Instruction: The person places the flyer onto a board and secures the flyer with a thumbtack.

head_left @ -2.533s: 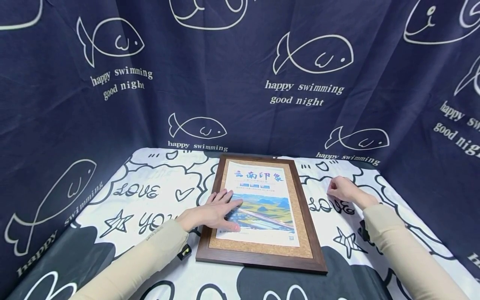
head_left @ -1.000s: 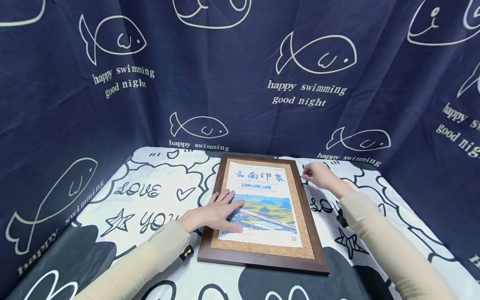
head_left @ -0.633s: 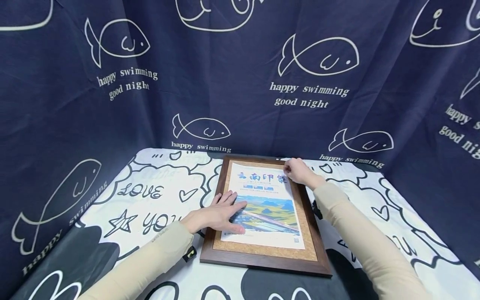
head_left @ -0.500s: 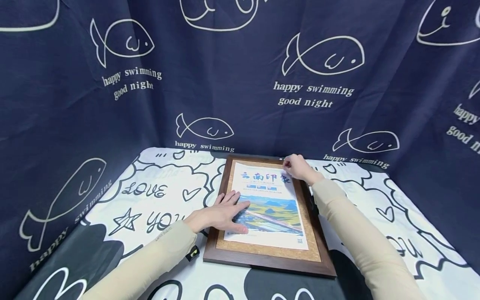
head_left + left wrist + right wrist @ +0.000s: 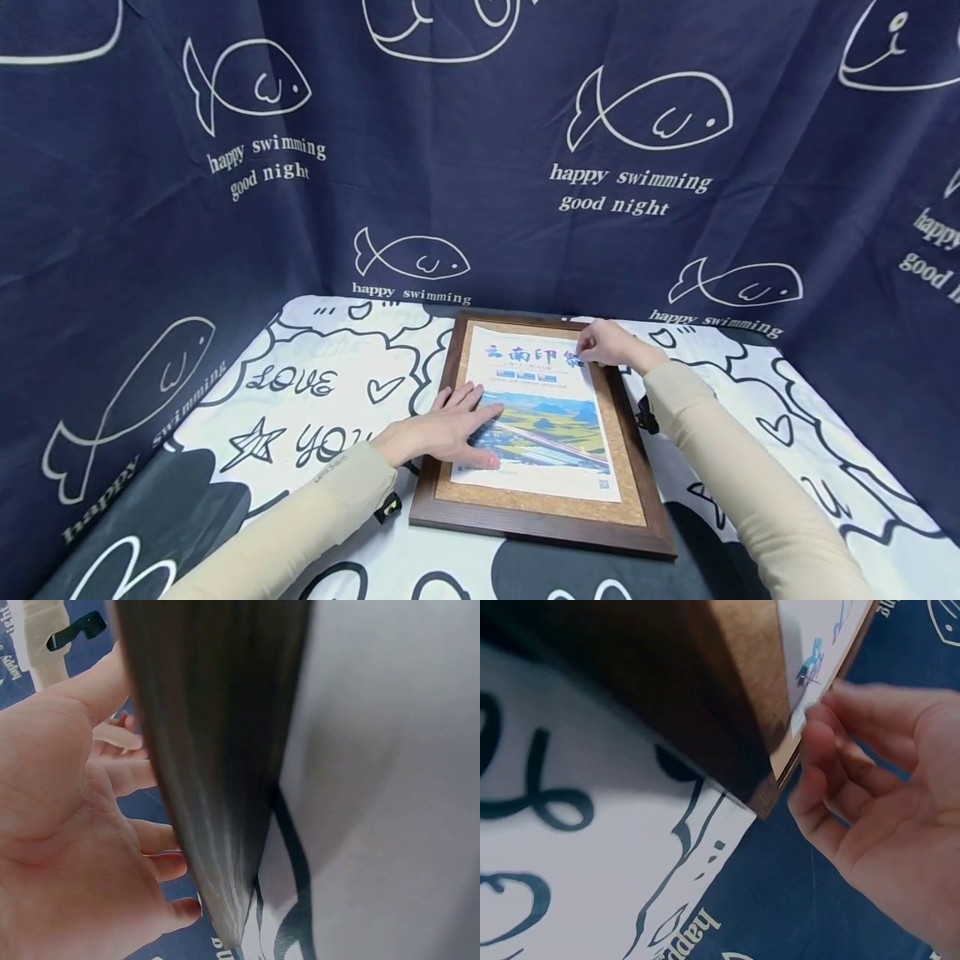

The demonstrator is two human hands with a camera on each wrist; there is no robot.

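A dark wooden frame (image 5: 551, 531) holds a cork board (image 5: 628, 483) and lies on the table. On the cork is a printed poster (image 5: 543, 375) with purple-blue characters and a landscape picture. My left hand (image 5: 450, 429) rests on the poster's lower left, fingers spread; in the left wrist view the frame's side edge (image 5: 217, 750) hides part of them. My right hand (image 5: 609, 343) is at the poster's upper right corner. Its thumb and forefinger (image 5: 877, 701) pinch a tiny pin-like thing in the right wrist view, mostly hidden by the fingertips.
A black-and-white patterned cloth (image 5: 315, 350) covers the table under the frame. A dark blue curtain (image 5: 495, 250) with white fish drawings rises behind and at both sides. Small black wrist straps show at the sleeve cuffs (image 5: 671, 383).
My right hand has moved left from the cloth beside the frame onto the poster's upper right corner, fingertips kept together. My left hand stays spread on the poster. The view has shifted slightly.
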